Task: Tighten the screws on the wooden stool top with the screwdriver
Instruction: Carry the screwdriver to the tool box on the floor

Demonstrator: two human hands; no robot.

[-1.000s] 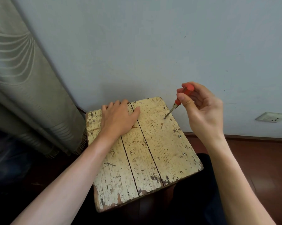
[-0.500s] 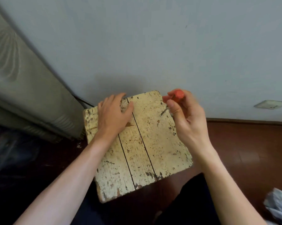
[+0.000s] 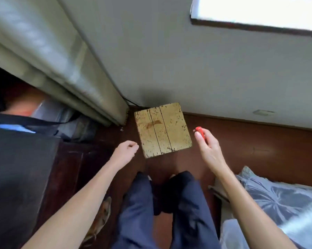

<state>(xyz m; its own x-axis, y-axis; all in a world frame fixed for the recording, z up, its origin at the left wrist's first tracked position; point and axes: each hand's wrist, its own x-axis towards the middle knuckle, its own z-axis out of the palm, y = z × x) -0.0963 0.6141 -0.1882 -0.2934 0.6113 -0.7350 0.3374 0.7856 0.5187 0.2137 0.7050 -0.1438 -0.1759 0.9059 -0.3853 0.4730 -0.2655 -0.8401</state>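
Note:
The worn, cream-painted wooden stool top [image 3: 162,128] stands on the floor against the wall, far below me. Its screws are too small to make out from here. My right hand [image 3: 206,146] hovers off the stool's right side, shut on the red-handled screwdriver [image 3: 200,132]; only the red handle shows, the shaft is hidden by my fingers. My left hand [image 3: 126,151] hangs at the stool's near-left corner, fingers curled in a loose fist, holding nothing. Neither hand touches the stool.
A grey-green curtain [image 3: 61,65] hangs at the left down to the floor. A dark cabinet [image 3: 16,177] stands at the left. A blue patterned pillow [image 3: 277,200] lies at the right. My legs in dark trousers [image 3: 162,212] are below. A wall socket [image 3: 263,112] sits near the skirting.
The view has pulled far back and up from the stool. My left hand has lifted off the stool top and curled shut. My right hand has drawn the screwdriver away to the right.

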